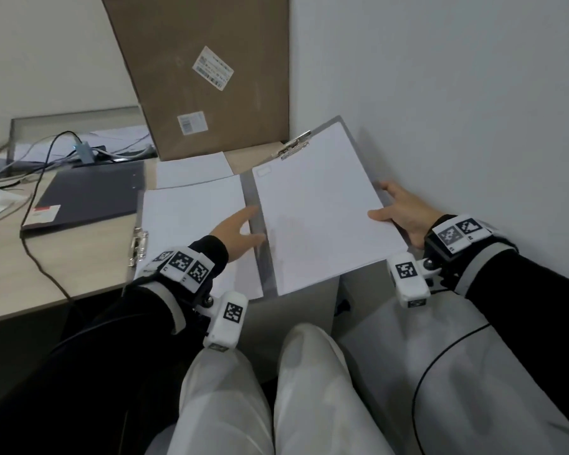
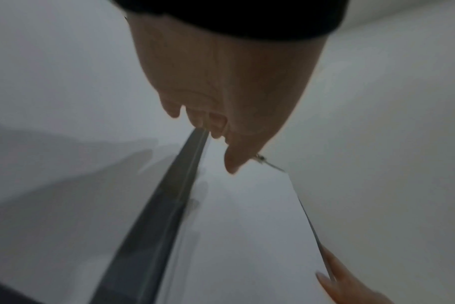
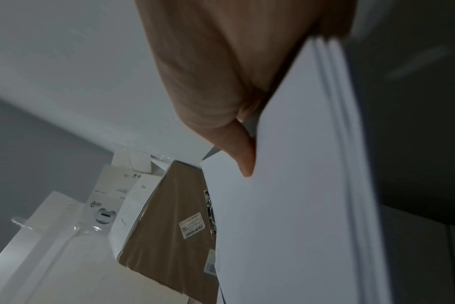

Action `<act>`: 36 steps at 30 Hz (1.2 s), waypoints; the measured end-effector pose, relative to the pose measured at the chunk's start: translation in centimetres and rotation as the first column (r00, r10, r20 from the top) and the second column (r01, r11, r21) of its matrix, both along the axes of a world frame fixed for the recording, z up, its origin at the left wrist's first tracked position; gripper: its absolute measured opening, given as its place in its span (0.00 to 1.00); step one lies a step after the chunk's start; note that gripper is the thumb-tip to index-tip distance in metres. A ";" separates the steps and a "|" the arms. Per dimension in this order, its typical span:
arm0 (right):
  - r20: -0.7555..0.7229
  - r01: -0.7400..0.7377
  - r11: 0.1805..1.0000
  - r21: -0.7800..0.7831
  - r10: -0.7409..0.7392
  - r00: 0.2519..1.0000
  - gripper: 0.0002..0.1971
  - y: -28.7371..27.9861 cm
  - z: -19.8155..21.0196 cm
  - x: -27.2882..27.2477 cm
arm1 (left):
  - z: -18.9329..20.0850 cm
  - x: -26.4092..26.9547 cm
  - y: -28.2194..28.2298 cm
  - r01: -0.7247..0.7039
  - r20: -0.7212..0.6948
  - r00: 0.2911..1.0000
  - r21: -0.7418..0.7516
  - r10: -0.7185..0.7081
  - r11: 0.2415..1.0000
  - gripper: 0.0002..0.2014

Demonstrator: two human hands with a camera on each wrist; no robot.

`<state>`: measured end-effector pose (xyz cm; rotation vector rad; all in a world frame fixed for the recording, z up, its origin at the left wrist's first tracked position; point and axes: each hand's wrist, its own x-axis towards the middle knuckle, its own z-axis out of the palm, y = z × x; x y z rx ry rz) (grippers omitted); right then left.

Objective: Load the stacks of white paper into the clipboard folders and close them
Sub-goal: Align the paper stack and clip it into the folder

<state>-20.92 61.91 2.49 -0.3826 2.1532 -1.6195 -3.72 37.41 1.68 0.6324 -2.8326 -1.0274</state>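
right hand grips the paper-loaded flap of an open folder

the right hand pinches the outer edge of the raised grey clipboard folder flap, thumb on top of the stack of white paper held under its silver metal clip. the left hand lies with relaxed, straight fingers at the folder's grey spine, holding nothing. to the left, a second white paper stack rests in another folder on the beige desk. a closed dark grey folder lies further left, and a brown cardboard box leans against the wall.
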 end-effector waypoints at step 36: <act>0.323 -0.264 0.918 -0.297 0.357 0.877 0.35 -3.4 4.7 0.2 | 7.4 -1.7 2.7 0.172 -0.235 0.970 0.476 -0.064 0.862 0.27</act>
